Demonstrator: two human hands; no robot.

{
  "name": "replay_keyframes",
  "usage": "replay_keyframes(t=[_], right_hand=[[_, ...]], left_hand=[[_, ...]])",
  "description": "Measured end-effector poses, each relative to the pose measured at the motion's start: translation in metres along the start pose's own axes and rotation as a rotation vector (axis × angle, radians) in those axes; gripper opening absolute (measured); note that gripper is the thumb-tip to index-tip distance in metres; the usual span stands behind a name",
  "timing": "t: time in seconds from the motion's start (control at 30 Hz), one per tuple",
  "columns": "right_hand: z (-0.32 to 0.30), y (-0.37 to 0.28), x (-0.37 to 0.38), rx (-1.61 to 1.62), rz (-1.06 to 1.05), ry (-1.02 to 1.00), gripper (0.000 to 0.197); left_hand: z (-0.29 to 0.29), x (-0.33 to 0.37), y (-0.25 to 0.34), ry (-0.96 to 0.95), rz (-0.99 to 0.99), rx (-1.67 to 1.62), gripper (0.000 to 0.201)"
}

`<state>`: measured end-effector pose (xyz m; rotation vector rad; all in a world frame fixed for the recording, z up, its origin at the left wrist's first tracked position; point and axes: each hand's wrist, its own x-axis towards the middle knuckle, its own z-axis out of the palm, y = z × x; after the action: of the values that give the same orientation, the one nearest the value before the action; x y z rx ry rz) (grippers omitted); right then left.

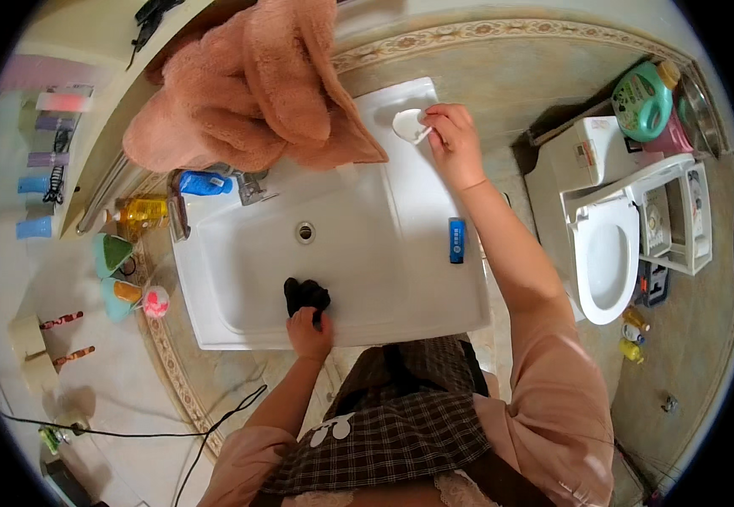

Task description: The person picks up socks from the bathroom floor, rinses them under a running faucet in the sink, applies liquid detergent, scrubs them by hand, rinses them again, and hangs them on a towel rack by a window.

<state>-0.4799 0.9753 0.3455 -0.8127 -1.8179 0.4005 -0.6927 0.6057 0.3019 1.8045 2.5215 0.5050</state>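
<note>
At the near edge of the white washbasin (358,297), my left hand (308,334) is closed on a crumpled black cloth (303,294), which lies bunched inside the bowl. Its exact kind does not show. My right hand (455,145) reaches to the far right corner of the basin. There its fingers pinch a small white scoop-like piece (409,126), rounded and shallow with a thin stem. Nearer to me on the right ledge lies a blue tube-shaped pack (456,240). The metal drain (305,232) shows in the bowl's middle.
A pink-orange fluffy towel (257,93) hangs over the basin's far left. By the faucet (251,188) are a blue pack (205,182) and a yellow bottle (140,210). Right of the basin stand a toilet (605,262) and a green jug (644,103). A black cord (215,429) hangs at lower left.
</note>
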Motion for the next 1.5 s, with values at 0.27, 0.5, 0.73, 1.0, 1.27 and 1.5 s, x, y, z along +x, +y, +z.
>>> replay_keyframes(t=[0.27,0.5,0.73,1.0,1.27,1.5], right_hand=[[-0.048,0.01,-0.023,-0.088,-0.042,0.084,0.028],[-0.074,0.059,-0.055,-0.162,0.156,0.16,0.024],[-0.078,0.125,-0.1,-0.088,0.465,0.274,0.013],[-0.075,0.183,-0.127,0.058,0.751,0.274,0.02],[-0.062,0.313,-0.274,-0.309,1.138,0.12,0.027],[0.003,0.347,-0.387,-0.264,1.533,-0.227,0.028]], left_hand=[[0.006,-0.002,0.005,-0.049,0.005,0.018,0.015],[0.024,0.008,0.021,-0.117,-0.011,0.044,0.016],[0.045,0.017,0.034,-0.143,-0.044,0.077,0.013],[0.073,0.032,0.046,-0.197,-0.083,0.108,0.015],[0.105,0.048,0.049,-0.204,-0.114,0.119,0.014],[0.136,0.068,0.046,-0.28,-0.197,0.121,0.014]])
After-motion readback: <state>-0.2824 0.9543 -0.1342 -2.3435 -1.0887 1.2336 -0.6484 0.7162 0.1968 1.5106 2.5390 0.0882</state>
